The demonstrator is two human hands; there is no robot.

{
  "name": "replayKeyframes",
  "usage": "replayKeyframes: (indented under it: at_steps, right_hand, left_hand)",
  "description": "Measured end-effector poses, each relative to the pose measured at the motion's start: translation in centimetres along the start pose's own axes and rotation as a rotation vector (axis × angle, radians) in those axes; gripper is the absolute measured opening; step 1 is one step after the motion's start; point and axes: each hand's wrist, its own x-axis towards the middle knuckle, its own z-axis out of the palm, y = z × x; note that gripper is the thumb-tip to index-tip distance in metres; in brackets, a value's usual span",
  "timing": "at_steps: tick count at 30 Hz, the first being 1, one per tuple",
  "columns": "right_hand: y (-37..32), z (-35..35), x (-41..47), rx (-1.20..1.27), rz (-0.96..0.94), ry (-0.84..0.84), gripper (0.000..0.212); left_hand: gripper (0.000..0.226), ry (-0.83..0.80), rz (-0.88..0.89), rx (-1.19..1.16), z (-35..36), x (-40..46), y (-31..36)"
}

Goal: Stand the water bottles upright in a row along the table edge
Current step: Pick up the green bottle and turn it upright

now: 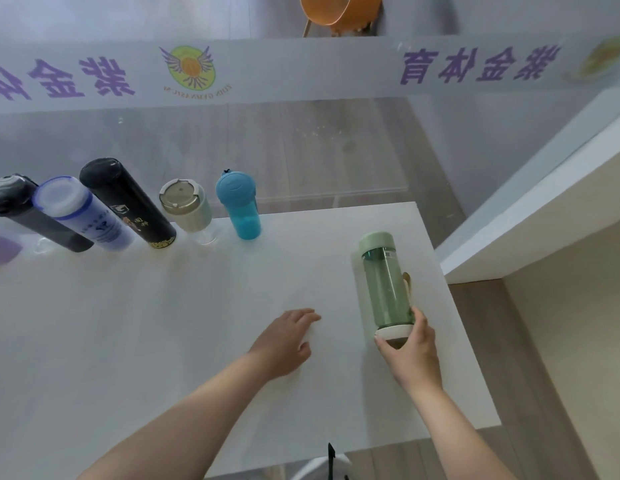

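White table (197, 323); right hand (410, 351) grip — green bottle (388, 285) base, upright

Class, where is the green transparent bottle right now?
In the head view, the green transparent bottle is near the white table's right edge, gripped at its base by the right hand, apart from the row.

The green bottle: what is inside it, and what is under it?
The green bottle is see-through and looks empty. The right hand holds its white base, so its underside is hidden; the white table lies below.
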Motion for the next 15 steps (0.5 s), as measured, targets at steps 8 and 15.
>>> replayKeyframes:
  at_steps: [8,15]
  right_hand:
    - [-1.1,-4.3,-1.8,0.035,-0.051,0.013,0.081]
    - [-3.1,-8.0,-3.9,-0.044,-0.150,0.003,0.066]
  left_hand:
    - [0.092,-0.002,0.177,0.228,-1.0,5.3,6.7]
    - [0.088,0.088,0.325,0.211,-1.8,8.0,9.0]
